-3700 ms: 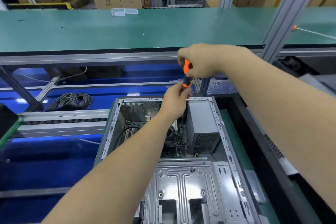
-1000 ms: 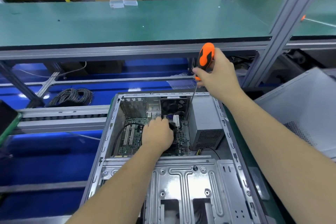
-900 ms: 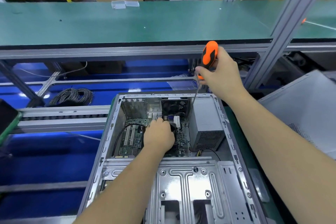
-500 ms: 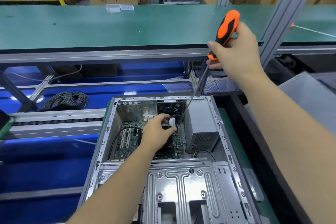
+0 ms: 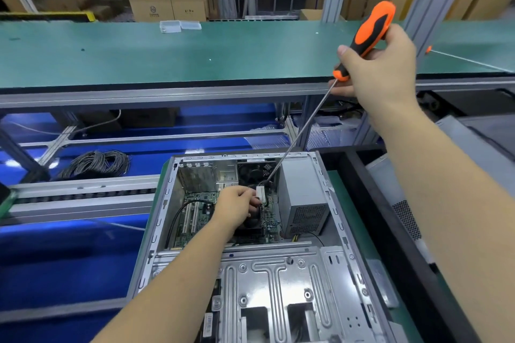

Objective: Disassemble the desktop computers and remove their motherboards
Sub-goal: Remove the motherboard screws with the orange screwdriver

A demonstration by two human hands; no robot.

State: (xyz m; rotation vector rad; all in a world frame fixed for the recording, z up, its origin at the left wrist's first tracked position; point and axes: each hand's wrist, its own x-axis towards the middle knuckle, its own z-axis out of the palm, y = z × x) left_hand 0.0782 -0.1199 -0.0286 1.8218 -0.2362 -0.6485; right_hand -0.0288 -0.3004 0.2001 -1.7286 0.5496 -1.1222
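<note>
An open desktop case lies on its side in front of me. Its green motherboard sits in the far half, beside a grey power supply. My left hand reaches into the case and pinches a white connector above the CPU cooler. My right hand grips an orange and black screwdriver high above the case. Its long shaft slants down to a tip close to the connector, by the rear fan.
A silver drive cage covers the near half of the case. A coil of black cable lies on the blue lower shelf at left. A green bench spans the back. A grey side panel sits at right.
My right hand has lifted the screwdriver higher and further right, slanting its shaft more. My left hand moved off the cooler and took hold of the white connector.
</note>
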